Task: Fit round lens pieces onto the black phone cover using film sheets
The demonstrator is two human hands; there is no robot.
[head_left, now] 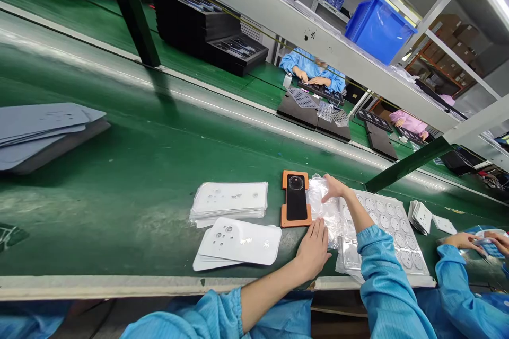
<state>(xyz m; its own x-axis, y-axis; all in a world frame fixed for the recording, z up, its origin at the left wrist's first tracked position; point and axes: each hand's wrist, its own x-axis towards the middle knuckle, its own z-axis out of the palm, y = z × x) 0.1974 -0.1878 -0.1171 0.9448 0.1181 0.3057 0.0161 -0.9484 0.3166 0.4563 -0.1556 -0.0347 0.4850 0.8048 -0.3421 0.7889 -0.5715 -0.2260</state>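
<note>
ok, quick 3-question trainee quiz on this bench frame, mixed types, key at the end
1. True or false: the black panel sits in an orange jig.
2. What do the left hand and right hand both touch? A) clear plastic film B) blue bin C) white sheet stack
3. Fill in: the white sheet stacks lie on the ____ side of the jig.

Key: 1 true; 2 A; 3 left

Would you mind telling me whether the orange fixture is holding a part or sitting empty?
Holding a part: a black phone-back panel with a round camera ring fills the orange fixture, lying flat on the green belt.
</note>
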